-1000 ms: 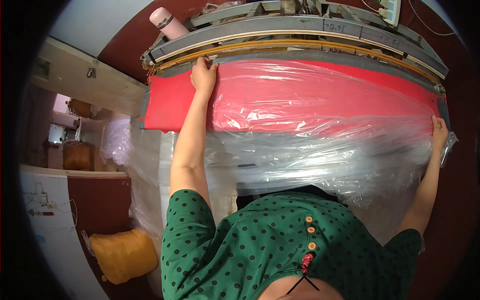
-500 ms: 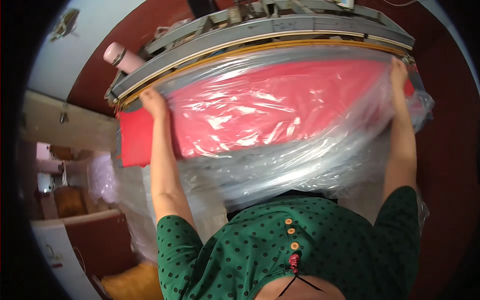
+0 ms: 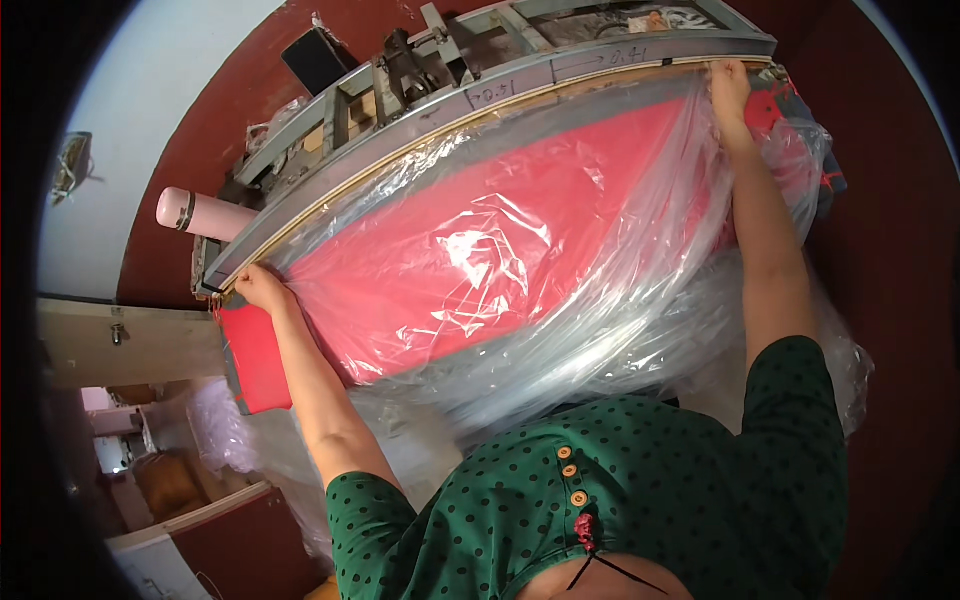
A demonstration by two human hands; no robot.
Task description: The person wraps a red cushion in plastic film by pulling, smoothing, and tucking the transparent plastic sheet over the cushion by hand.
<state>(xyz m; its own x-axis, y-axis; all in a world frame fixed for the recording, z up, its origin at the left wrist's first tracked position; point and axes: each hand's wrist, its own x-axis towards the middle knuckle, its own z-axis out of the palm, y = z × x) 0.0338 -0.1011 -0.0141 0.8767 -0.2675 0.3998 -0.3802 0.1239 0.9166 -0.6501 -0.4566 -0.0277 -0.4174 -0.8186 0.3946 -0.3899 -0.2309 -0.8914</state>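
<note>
Clear plastic film (image 3: 640, 330) stretches over a red surface (image 3: 500, 240) with a grey border, gleaming where it is taut and bunched into folds toward my right arm. My left hand (image 3: 262, 287) is closed on the film at the far left, against the edge of a long grey metal bar (image 3: 420, 118). At the bar's far right end, my right hand (image 3: 729, 90) is closed too, with gathered film hanging below it. Both arms reach out nearly straight. Loose film drapes over the near side, close to my body.
The bar belongs to a metal frame with a dark clamp-like mechanism (image 3: 400, 68) on it. A pink flask (image 3: 205, 213) lies at the frame's left end. Behind stands a black flat object (image 3: 318, 62). Purplish plastic wrap (image 3: 222, 425) bulges at the left.
My view has tilted, so the bar now slopes up to the right. Both hands have come up against the bar, and the film between them is pulled tighter over the red surface.
</note>
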